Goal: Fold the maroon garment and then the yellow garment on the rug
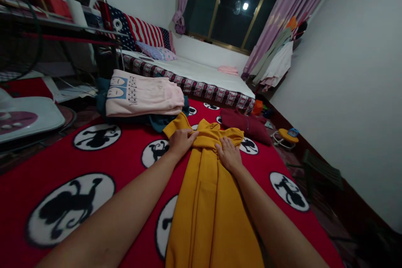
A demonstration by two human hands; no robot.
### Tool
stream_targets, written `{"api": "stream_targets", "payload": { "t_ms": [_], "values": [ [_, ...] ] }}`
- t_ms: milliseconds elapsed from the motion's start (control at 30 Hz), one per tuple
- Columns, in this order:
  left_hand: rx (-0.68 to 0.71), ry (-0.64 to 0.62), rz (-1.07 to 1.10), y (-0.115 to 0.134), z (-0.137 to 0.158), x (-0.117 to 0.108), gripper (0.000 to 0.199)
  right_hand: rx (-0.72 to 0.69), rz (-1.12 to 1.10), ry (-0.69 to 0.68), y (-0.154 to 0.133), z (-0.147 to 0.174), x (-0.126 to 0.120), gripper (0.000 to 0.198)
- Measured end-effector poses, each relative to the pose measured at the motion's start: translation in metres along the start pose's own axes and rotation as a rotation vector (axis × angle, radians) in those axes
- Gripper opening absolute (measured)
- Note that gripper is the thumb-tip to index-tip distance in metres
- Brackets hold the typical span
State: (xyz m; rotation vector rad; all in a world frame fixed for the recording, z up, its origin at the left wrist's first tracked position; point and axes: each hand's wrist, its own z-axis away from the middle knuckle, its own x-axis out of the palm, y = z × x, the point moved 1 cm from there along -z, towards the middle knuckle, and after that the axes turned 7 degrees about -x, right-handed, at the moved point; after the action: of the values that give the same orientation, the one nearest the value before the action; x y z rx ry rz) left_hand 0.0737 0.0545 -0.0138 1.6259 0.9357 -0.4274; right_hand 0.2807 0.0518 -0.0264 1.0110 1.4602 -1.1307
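A mustard-yellow dress (pixel 209 201) lies lengthwise over the red patterned blanket (pixel 132 201), its pleated skirt running toward me and its gathered top at the far end. My left hand (pixel 182 142) rests at the left edge of the top, below a sleeve, thumb and fingers slightly apart. On the right of the waist, my right hand (pixel 229 153) presses flat with its fingers spread. Beyond the left hand, a folded pink sweatshirt (pixel 147 94) with printed lettering sits on dark teal cloth (pixel 159 122). A folded maroon garment (pixel 246 125) lies beyond the right hand.
A long bed (pixel 194 65) with pillows stands below the window. At left are a cluttered desk (pixel 78 29) and a white plastic chair (pixel 31 117). A yellow-topped stool (pixel 287 135) and a dark folding chair (pixel 323 169) stand at right, near hanging clothes (pixel 276 65).
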Motion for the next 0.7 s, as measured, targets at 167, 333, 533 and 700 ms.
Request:
{"api": "stream_targets", "payload": {
  "t_ms": [167, 333, 533, 700],
  "values": [
    [0.114, -0.037, 0.051, -0.012, -0.003, -0.006, 0.045, -0.007, -0.074, -0.124, -0.001, 0.002, -0.022, 0.06],
    [0.297, -0.143, -0.121, -0.042, -0.008, -0.023, 0.042, -0.023, -0.175, 0.122, -0.021, 0.035, -0.029, 0.06],
    [0.311, -0.129, -0.262, -0.044, -0.011, -0.057, 0.014, -0.002, -0.287, 0.149, -0.026, 0.041, 0.0, 0.067],
    [0.399, -0.091, -0.447, 0.033, -0.016, -0.104, 0.025, -0.019, -0.732, 0.352, -0.012, 0.034, 0.008, 0.059]
  ]
}}
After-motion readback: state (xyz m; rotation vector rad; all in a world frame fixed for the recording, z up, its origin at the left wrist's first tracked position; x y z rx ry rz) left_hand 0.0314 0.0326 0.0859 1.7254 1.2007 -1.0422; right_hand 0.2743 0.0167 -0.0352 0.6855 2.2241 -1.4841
